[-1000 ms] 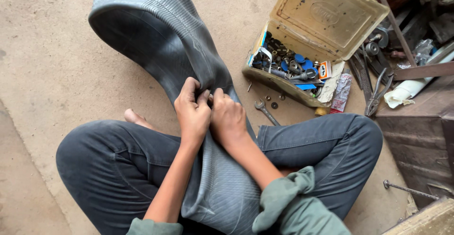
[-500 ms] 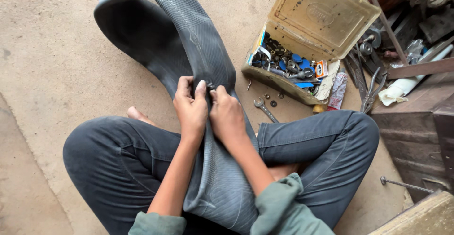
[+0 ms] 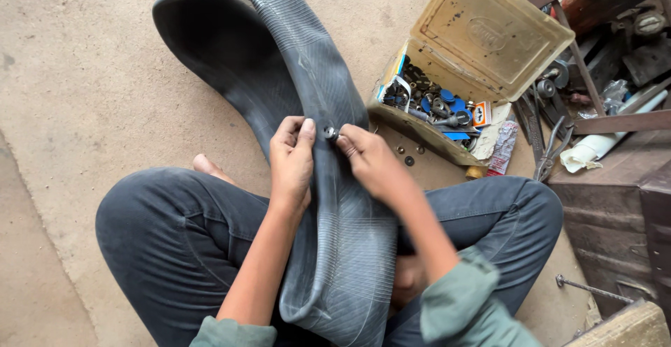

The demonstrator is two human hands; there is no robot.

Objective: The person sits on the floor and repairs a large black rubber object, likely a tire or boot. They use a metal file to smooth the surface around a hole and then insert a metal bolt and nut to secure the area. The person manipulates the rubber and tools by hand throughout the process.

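A large dark grey rubber inner tube [image 3: 279, 60] lies folded over my crossed legs and stretches away across the floor. My left hand [image 3: 292, 158] grips the tube's fold from the left. My right hand [image 3: 367, 160] pinches the tube from the right, fingertips at a small round metal valve [image 3: 329, 133] that shows between both hands. Both hands press on the rubber around the valve.
An open yellowish tool box [image 3: 482, 39] with several small metal and blue parts sits to the right on the sandy floor. Small nuts [image 3: 409, 160] lie by it. Pliers and rods [image 3: 549, 144], a white roll and rusty metal frames crowd the right edge.
The view has shifted closer and the tube has moved a little. My hands have parted slightly, and the metal valve shows between my fingers.
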